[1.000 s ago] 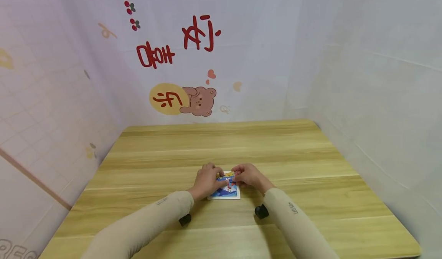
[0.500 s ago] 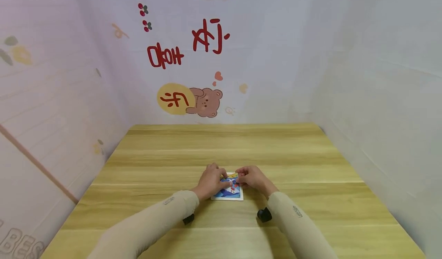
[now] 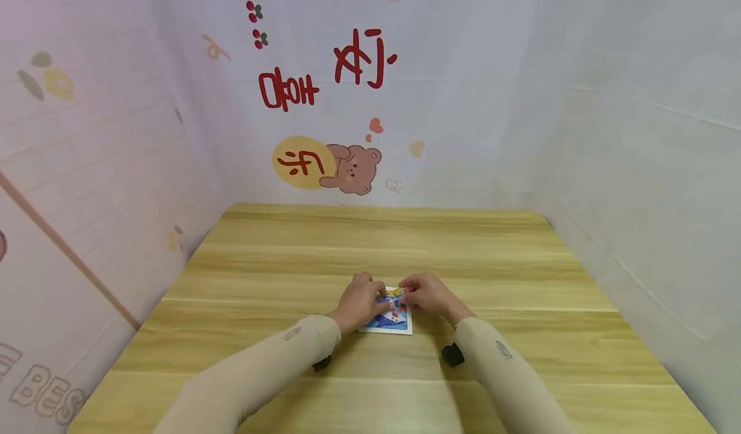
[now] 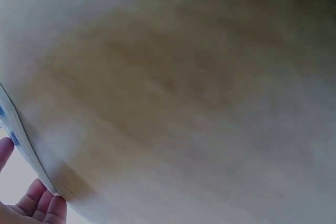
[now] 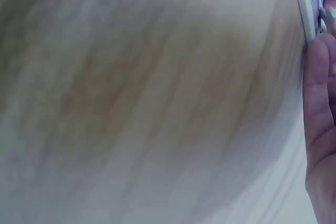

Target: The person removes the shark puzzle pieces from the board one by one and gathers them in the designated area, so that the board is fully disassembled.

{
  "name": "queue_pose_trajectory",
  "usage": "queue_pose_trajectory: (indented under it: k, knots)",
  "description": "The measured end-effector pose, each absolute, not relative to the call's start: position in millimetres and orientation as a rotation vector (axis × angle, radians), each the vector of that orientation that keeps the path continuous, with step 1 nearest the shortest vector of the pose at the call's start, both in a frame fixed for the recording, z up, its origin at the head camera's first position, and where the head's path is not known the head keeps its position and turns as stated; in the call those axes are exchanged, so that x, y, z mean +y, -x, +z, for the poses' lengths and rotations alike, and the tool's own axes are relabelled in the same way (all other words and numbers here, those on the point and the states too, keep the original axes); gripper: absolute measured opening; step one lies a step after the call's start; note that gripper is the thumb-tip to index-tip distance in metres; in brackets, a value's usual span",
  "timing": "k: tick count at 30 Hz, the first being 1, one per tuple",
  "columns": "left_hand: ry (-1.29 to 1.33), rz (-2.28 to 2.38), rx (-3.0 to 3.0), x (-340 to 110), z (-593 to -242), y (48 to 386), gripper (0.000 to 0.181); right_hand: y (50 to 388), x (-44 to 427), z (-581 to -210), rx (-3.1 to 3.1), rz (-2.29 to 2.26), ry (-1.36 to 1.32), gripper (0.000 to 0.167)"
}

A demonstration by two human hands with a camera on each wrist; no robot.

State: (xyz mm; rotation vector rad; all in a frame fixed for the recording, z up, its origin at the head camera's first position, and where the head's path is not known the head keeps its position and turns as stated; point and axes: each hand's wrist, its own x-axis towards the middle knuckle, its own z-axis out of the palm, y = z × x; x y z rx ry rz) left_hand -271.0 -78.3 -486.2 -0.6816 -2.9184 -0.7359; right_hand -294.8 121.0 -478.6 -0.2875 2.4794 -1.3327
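A small square picture puzzle (image 3: 398,323) lies on the table in the head view. It has a white border and a blue, yellow and red picture. My left hand (image 3: 360,300) grips its left side, with bent fingers at the far edge and the thumb over the picture. At the far right corner my right hand (image 3: 429,294) pinches a small piece, mostly hidden by the fingertips. The left wrist view catches the puzzle's pale edge (image 4: 25,139) beside the left fingers (image 4: 53,211). In the right wrist view, the right fingers (image 5: 317,72) touch the border.
The wood-grain table (image 3: 301,247) extends around the puzzle on every side. White printed cloth (image 3: 451,99) hangs behind it and along both sides. A dark strap part (image 3: 453,355) shows under the right sleeve; another (image 3: 321,363) sits under the left.
The head view has shifted, so table and hands appear a little further right. Both hands keep nearly the same place on the puzzle, with only slight finger movement on the right.
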Motion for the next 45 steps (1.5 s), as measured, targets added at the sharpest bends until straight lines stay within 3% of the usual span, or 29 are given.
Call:
queue_pose_trajectory:
  k: [4,14,27,45]
  knots:
    - [0.673,-0.721,-2.919,-78,-487,273,0.028,302,126,-463,2.481,-1.329,0.373,0.031]
    - [0.636,-0.697,-2.967,-76,-489,272,0.027,309,174,-459,2.383,-1.538,0.163,0.044]
    - [0.608,-0.633,-3.006,-72,-483,268,0.028,308,180,-483,2.369,-1.519,0.088,0.041]
    - [0.563,-0.634,-2.977,-72,-483,271,0.029,319,180,-486,2.397,-1.465,0.024,0.04]
